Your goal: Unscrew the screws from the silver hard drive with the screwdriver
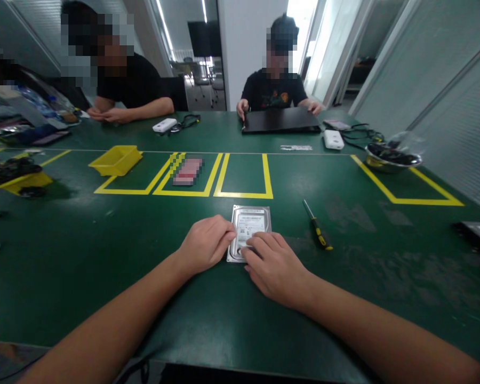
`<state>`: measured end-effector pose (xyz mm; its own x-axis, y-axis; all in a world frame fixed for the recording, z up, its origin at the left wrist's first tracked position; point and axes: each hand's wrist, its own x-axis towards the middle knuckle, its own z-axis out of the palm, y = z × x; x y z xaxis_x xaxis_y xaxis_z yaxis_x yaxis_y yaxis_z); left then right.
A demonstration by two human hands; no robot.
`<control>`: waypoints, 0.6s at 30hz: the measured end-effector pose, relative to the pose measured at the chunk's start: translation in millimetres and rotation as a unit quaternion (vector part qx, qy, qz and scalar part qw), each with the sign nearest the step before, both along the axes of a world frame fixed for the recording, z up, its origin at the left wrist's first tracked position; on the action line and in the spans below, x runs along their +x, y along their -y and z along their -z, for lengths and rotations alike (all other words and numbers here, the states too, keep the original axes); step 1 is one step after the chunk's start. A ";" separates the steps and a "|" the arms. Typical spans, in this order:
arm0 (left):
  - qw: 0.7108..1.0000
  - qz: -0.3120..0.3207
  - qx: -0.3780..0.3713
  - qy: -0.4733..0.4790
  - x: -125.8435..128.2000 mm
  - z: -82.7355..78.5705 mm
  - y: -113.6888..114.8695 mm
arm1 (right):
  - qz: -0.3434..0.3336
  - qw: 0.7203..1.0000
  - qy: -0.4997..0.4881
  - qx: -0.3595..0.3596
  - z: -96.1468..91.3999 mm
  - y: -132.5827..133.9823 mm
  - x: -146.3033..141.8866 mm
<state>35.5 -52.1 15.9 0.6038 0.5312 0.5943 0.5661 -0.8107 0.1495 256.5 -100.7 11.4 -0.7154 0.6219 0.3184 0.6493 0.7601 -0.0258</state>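
Observation:
A silver hard drive (250, 218) with a white label lies flat on the green table, between my two hands. My left hand (208, 242) grips its left edge, fingers pressed together. From the lower right, my right hand (278, 266) reaches over the drive, its bent fingers on the label and the near right edge. That hand covers the drive's lower right corner. To the right of it, apart from both hands, lies a screwdriver (318, 228) with a black and yellow handle, its shaft pointing away from me.
Yellow tape marks (243, 195) outline areas beyond the drive. A yellow bin (116, 161) stands far left, a metal bowl (392, 160) of dark parts far right. A dark device (478, 237) sits at the right edge. Opposite, one person holds a black panel (282, 121); another leans on the table.

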 end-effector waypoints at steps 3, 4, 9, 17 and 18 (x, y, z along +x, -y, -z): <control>1.000 -0.008 -0.026 0.005 -4.0 -3.2 0.7 | -0.001 1.000 -0.010 -0.004 0.1 -1.9 0.4; 0.999 -0.013 -0.030 0.006 -5.1 -4.1 1.2 | -0.002 1.000 -0.013 -0.006 0.3 -2.5 0.5; 0.998 -0.001 -0.060 0.014 -7.0 -6.1 5.3 | 0.000 1.000 -0.024 -0.013 2.4 -4.4 0.7; 0.993 0.020 -0.108 0.036 -4.4 -5.6 6.9 | 0.000 0.999 -0.031 -0.032 3.4 -5.9 0.0; 0.993 0.019 -0.111 0.037 -4.4 -5.3 6.1 | 0.000 0.999 -0.033 -0.032 3.1 -6.1 -0.1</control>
<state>31.1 -58.2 21.2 0.5856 0.6310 0.5089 0.5158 -0.7743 0.3666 256.4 -94.7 8.3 -0.6942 0.6429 0.3236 0.6449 0.7552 -0.1170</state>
